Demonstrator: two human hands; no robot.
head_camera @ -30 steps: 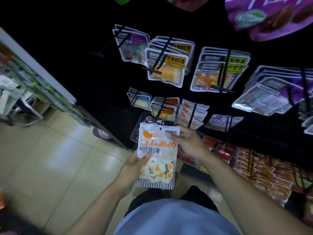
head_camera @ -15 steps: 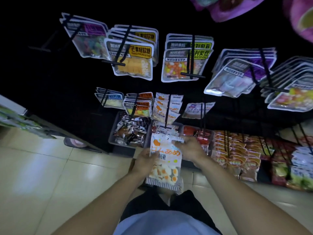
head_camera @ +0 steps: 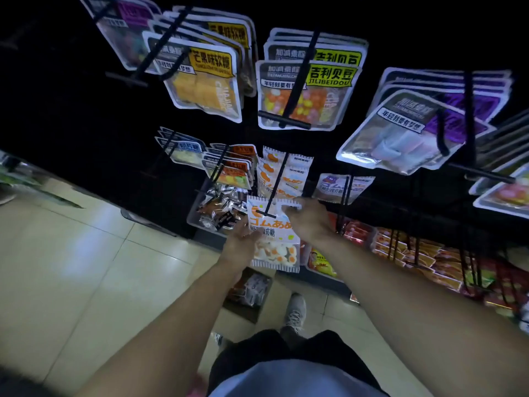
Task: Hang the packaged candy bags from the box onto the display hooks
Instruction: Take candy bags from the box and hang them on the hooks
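1. Far left, a hook (head_camera: 160, 57) already carries a stack of bags; the front one (head_camera: 204, 81) has a yellow label reading 芒果味软糖. That hook looks well stocked.
2. Left hand (head_camera: 240, 244) grips the lower left edge of the bag (head_camera: 273, 239), fingers curled behind it, thumb on the front.
3. The bag is white and orange, with orange ゴムあめ and smaller black characters ending in 皮糖 below. Its top edge is right up at the hook tip (head_camera: 265, 214); I can't tell whether the hole has caught yet. So this one is mid-hang, by my reading, not finished.
4. Behind it on the same hook, several matching orange-and-white bags (head_camera: 286, 174) already hang. Good progress on this peg.
5. Above, the jelly-bean bag (head_camera: 303, 96) shows 吉利贝豆 and JILIBEIDOU on green-yellow.
6. Right hand (head_camera: 307, 222) pinches the bag's top right corner, steering it on.
7. Down at the floor, the box (head_camera: 252, 293) shows more packets inside, so more hanging seems left.
8. Far right, the purple bag (head_camera: 406, 130) reads 年轻就要有梦想.
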